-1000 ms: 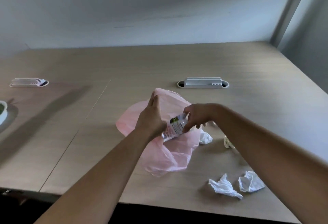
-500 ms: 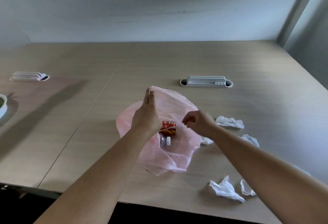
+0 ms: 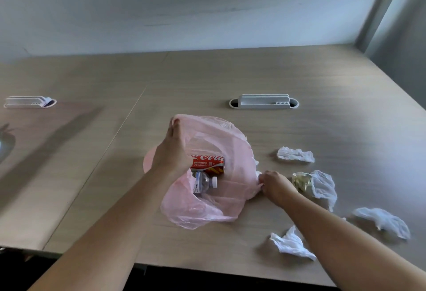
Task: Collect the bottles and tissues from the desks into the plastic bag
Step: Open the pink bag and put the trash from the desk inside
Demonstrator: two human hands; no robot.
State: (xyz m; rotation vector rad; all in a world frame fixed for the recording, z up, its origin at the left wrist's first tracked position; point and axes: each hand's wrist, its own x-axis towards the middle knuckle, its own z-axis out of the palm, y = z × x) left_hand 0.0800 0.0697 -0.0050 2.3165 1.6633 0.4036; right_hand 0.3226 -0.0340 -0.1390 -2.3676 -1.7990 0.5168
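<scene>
A pink plastic bag (image 3: 230, 143) lies open on the wooden desk (image 3: 230, 72). My left hand (image 3: 171, 154) pinches its far rim and holds the mouth up. Inside lie a red Coca-Cola bottle (image 3: 208, 164) and a small clear bottle with a white cap (image 3: 204, 183). My right hand (image 3: 274, 184) is at the bag's right edge, its fingers curled on a white tissue (image 3: 258, 173) that is mostly hidden under it. Crumpled tissues lie to the right: one far (image 3: 295, 154), one with a yellowish scrap (image 3: 322, 186), one at the right (image 3: 382, 220), one near the front (image 3: 291, 243).
A white cable tray (image 3: 264, 102) is set into the desk behind the bag, and another (image 3: 28, 102) into the left desk. A seam (image 3: 110, 138) runs between the two desks. The front edge is close below the near tissue. A grey wall stands behind.
My right hand has let the clear bottle go into the bag and moved right and down to the bag's edge. My left hand keeps holding the rim up.
</scene>
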